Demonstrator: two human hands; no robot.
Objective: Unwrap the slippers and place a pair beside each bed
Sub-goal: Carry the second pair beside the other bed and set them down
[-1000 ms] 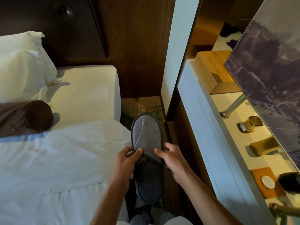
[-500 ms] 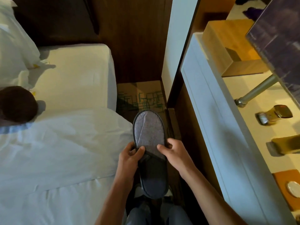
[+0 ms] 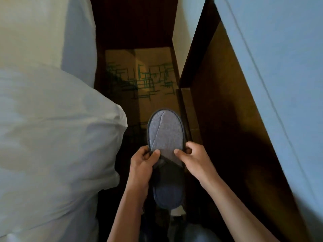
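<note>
A grey slipper [image 3: 166,133] with a dark rim is held toe-forward over the narrow strip of floor between the bed and a wooden unit. My left hand [image 3: 144,161] pinches its left edge at the opening. On the other side, my right hand [image 3: 190,158] grips the right edge. The heel end points back toward me, low in the frame. Whether a second slipper lies under it I cannot tell. The white bed [image 3: 52,128] fills the left side, its duvet bulging close to my left hand.
Patterned carpet [image 3: 148,79] with green lines covers the floor ahead, ending at a dark wooden wall [image 3: 134,20]. A dark wooden cabinet side [image 3: 227,119] with a pale top [image 3: 279,58] closes the gap on the right.
The view has tilted down and closer to the floor; pillows and desk items have left the frame. Both hands keep their hold on the slipper, which sits lower over the carpet.
</note>
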